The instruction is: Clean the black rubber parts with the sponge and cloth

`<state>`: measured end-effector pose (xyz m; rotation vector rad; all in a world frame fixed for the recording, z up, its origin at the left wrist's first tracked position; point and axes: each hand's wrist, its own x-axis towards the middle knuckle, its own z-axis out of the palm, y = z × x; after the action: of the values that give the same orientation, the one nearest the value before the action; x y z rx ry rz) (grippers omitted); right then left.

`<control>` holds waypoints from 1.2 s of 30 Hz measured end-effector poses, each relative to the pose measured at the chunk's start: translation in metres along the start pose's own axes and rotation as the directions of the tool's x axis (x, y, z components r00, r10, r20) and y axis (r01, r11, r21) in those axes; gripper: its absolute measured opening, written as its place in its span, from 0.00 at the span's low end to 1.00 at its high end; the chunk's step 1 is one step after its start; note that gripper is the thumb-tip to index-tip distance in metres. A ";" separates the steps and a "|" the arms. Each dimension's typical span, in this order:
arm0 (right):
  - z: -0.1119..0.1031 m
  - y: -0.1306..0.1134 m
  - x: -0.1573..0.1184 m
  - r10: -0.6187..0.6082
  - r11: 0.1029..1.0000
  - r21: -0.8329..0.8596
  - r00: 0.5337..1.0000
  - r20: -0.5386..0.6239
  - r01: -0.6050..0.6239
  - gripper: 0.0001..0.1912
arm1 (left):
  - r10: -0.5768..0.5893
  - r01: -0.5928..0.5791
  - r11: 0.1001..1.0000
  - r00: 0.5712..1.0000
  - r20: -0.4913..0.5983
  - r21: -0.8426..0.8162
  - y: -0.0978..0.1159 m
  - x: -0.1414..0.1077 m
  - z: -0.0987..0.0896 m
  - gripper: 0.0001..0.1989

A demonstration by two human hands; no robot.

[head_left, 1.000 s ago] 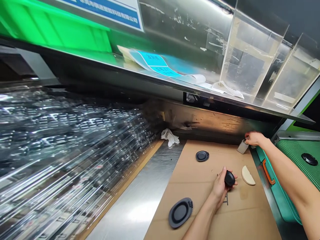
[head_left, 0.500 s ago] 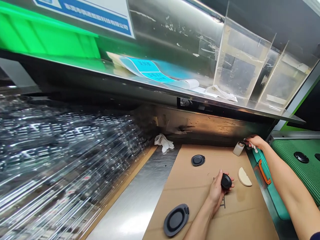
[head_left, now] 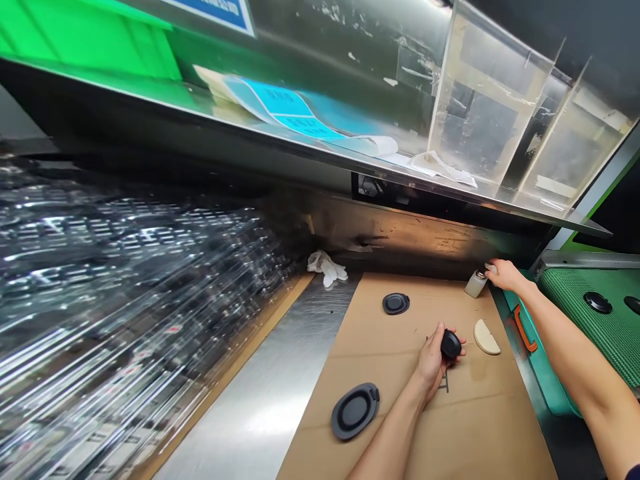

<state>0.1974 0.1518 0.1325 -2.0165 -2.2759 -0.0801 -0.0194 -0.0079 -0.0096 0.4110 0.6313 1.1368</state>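
Observation:
My left hand (head_left: 434, 357) is closed around a small black rounded plastic piece (head_left: 451, 344), above the cardboard. At the far right corner my right hand (head_left: 504, 275) has its fingers pinched on a small white cloth (head_left: 492, 268), mostly hidden, at the top of a small whitish bottle (head_left: 475, 285) with a metal cap. A half-round cream pad (head_left: 486, 337) lies between the hands. Two dark oval plastic parts with ring-shaped recesses rest on the cardboard: a smaller one (head_left: 395, 304) farther back and a larger one (head_left: 355, 411) near my left forearm.
The cardboard sheet (head_left: 490, 427) covers the metal bench (head_left: 250, 393). A crumpled white glove or cloth (head_left: 327, 268) lies behind. A teal case (head_left: 547, 373) and a green conveyor (head_left: 595, 333) stand right. Clear plastic-wrapped goods (head_left: 125, 320) fill the left. A metal shelf (head_left: 310, 143) overhangs.
My right hand has come onto the bottle top, with the white cloth now tucked at its fingertips. My left hand keeps hold of the black piece. The view has tilted slightly downward.

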 end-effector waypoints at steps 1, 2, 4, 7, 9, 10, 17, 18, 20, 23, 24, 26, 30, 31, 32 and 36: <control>0.000 0.000 0.000 -0.004 1.000 -0.010 1.000 0.005 0.004 0.17 | -0.001 0.001 1.000 1.000 -0.002 0.000 0.000 0.001 0.000 0.24; -0.001 -0.001 0.001 0.002 1.000 -0.019 1.000 0.008 -0.002 0.19 | -0.002 0.002 1.000 1.000 -0.005 0.000 -0.001 0.001 0.000 0.24; -0.002 -0.001 0.004 0.029 0.999 -0.043 1.000 0.011 -0.028 0.21 | 0.003 -0.003 1.000 1.000 -0.006 -0.001 -0.001 0.002 0.001 0.25; -0.006 -0.001 0.010 0.027 0.996 -0.088 1.000 0.016 -0.025 0.19 | 0.015 -0.015 1.000 1.000 0.001 -0.007 0.000 0.002 0.002 0.25; -0.008 -0.002 0.012 -0.020 0.993 -0.112 0.999 0.032 0.023 0.16 | 0.004 -0.004 1.000 1.000 0.001 -0.015 0.001 0.002 0.002 0.25; -0.009 -0.002 0.014 -0.044 0.992 -0.120 0.998 0.046 0.049 0.14 | -0.003 0.002 1.000 1.000 0.000 -0.019 0.001 0.002 0.002 0.25; -0.010 -0.004 0.018 -0.097 0.984 -0.145 0.993 0.072 0.107 0.15 | -0.012 0.012 1.000 1.000 -0.005 -0.024 0.004 0.002 0.003 0.25; -0.009 -0.005 0.018 -0.100 0.983 -0.147 0.992 0.079 0.111 0.14 | -0.013 0.012 1.000 1.000 -0.007 -0.021 0.004 0.001 0.003 0.25; -0.006 -0.007 0.018 -0.100 0.982 -0.148 0.990 0.099 0.114 0.14 | -0.016 0.016 1.000 1.000 -0.012 -0.015 0.005 0.001 0.004 0.26; -0.003 -0.010 0.018 -0.095 0.983 -0.148 0.990 0.106 0.110 0.14 | -0.017 0.017 1.000 1.000 -0.014 -0.007 0.005 0.000 0.004 0.26; -0.003 -0.010 0.018 -0.093 0.983 -0.146 0.990 0.101 0.107 0.14 | -0.012 0.012 1.000 1.000 -0.012 -0.006 0.005 -0.001 0.005 0.26; -0.006 -0.011 0.017 -0.093 0.985 -0.136 0.992 0.085 0.104 0.13 | 0.000 0.000 1.000 1.000 -0.006 -0.005 0.005 -0.001 0.005 0.26; -0.023 -0.008 0.014 -0.080 0.991 -0.105 0.997 -0.009 0.079 0.16 | -0.001 0.001 1.000 1.000 0.000 -0.004 0.004 -0.001 0.004 0.26; -0.027 -0.007 0.013 -0.073 0.993 -0.098 0.997 -0.035 0.070 0.17 | -0.001 0.001 1.000 1.000 0.001 -0.002 0.004 -0.001 0.004 0.26; -0.030 -0.006 0.011 -0.068 0.994 -0.091 0.996 -0.054 0.063 0.17 | -0.002 0.002 1.000 1.000 0.001 0.001 0.004 0.000 0.004 0.25; -0.024 -0.005 0.009 -0.065 0.996 -0.068 0.997 -0.048 0.062 0.16 | -0.010 0.010 1.000 1.000 -0.010 0.013 0.004 0.001 0.004 0.25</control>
<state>0.1919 0.1571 0.1570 -1.9495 -2.3363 -0.2119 -0.0193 -0.0060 -0.0049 0.4136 0.6492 1.1263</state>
